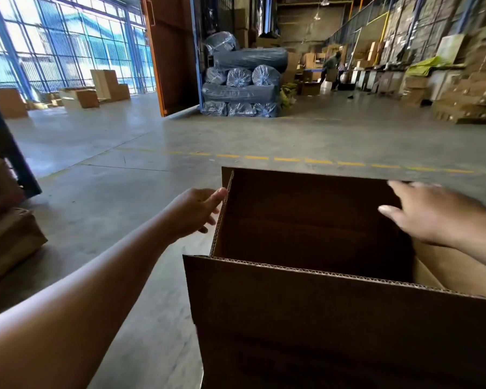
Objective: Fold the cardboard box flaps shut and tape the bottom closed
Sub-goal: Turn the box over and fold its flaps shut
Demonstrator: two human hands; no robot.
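Here a brown cardboard box point(334, 318) fills the lower right of the view, its open end up and all its flaps standing. The near flap point(320, 304) hides the lower walls and whatever the box rests on, and the frame cuts the box off at the bottom and the right. The inside is dark, so its depth cannot be made out.

The left hand point(192, 210) reaches in from the lower left, with the bare forearm crossing the concrete floor point(124, 169). Its fingers are loosely spread, and the tips lie at the corrugated edge of the left flap point(222, 217). Whether they pinch that edge or only touch it cannot be told, since the flap covers part of them.

The right hand point(429, 211) comes in from the right edge, blurred, over the far flap point(306, 209). Its fingers are open and spread, and the hand closes on nothing visible. Whether it touches the cardboard is unclear. The wrist runs out of frame, and below it shows a paler right flap point(446, 265), only partly in view.

A dashed yellow line point(286, 159) crosses the floor beyond the box. Further back stand blue wrapped rolls point(242, 85) in a stack, and a blurred person point(331, 68) in the far aisle.
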